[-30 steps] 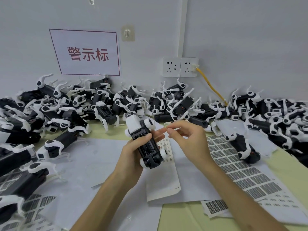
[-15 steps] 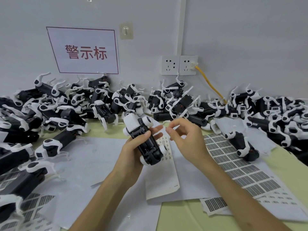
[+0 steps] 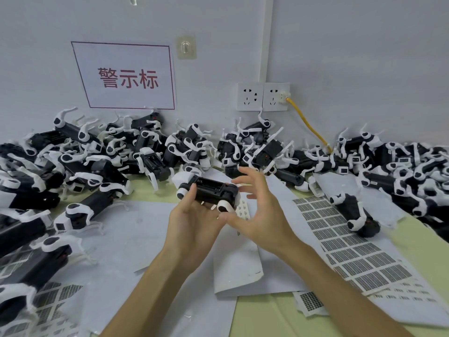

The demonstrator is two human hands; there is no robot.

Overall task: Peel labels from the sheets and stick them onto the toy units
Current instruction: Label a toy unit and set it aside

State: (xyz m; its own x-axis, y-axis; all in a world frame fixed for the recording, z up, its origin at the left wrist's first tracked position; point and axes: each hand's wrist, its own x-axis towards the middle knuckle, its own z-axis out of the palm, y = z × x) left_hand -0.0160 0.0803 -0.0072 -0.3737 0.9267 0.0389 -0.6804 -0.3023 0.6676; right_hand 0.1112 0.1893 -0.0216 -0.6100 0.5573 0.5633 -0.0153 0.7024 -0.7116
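- Left hand [image 3: 194,227]: fingers curled under and round one toy unit [image 3: 210,190], thumb on its near edge. It grasps the unit, whose black body lies crosswise with a ribbed recess facing up.
- Right hand [image 3: 260,215]: fingers spread and released, with nothing discernible in them. The thumb tip is at the white round joint on the unit's right end; I cannot tell if it is touching or just beside.
- Strip of small labels [image 3: 244,210]: directly beneath the fingers and partly hidden. Its print is too small to read.
- Label sheet [image 3: 345,242]: flat on the bench [image 3: 262,322], right of the right fingers. It carries a grid of dark-printed rectangles, illegible.
- Sign [image 3: 126,76]: on the wall beyond and left of the fingers. It is white paper with a dark red border and reads "警示标" in red.
- Pile of toy units [image 3: 150,152]: black and white, heaped along the wall beyond the fingers, spreading far to both sides.
- Lone unit [image 3: 352,215]: right of the fingers, lying on the sheets.
- Wall sockets [image 3: 263,96]: above and beyond the right fingers, with a yellow cable [image 3: 308,126] plugged into the right one.
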